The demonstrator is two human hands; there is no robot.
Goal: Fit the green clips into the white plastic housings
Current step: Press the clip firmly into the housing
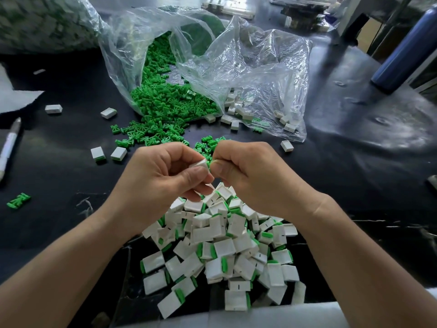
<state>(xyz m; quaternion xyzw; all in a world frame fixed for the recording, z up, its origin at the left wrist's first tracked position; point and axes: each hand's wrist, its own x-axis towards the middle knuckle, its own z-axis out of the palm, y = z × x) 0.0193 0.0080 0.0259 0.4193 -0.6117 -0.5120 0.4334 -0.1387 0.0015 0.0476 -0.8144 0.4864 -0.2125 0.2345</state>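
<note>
While my left hand (pixel 163 174) pinches a white housing (pixel 199 165), my right hand (pixel 250 171) pinches a green clip (pixel 209 163) against it, above a near pile of filled housings (pixel 224 247).

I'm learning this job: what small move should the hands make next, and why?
Probably press the small green plastic clip, pinched by the right hand, home into the white plastic housing the left hand holds: green shows at its edge.
</note>
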